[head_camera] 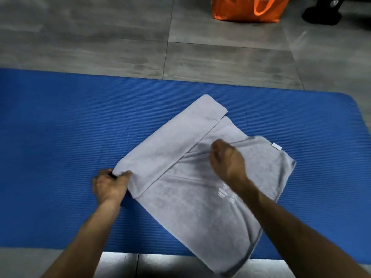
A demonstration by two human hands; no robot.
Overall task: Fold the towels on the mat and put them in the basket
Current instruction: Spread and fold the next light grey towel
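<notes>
A light grey towel (192,197) lies diagonally on the blue ribbed mat (60,127), its near corner hanging over the mat's front edge. One long strip of it is folded over along the upper left side. My left hand (110,185) pinches the near end of that folded strip. My right hand (226,159) grips a bunch of the cloth in the towel's middle and lifts it slightly, pulling creases toward the right edge. A small white tag (276,146) shows at the right corner. No basket is in view.
Grey floor tiles (100,37) surround the mat. An orange bag (251,9) stands on the floor at the far top, with a black object (321,15) to its right. The mat stretches open to the left of the towel.
</notes>
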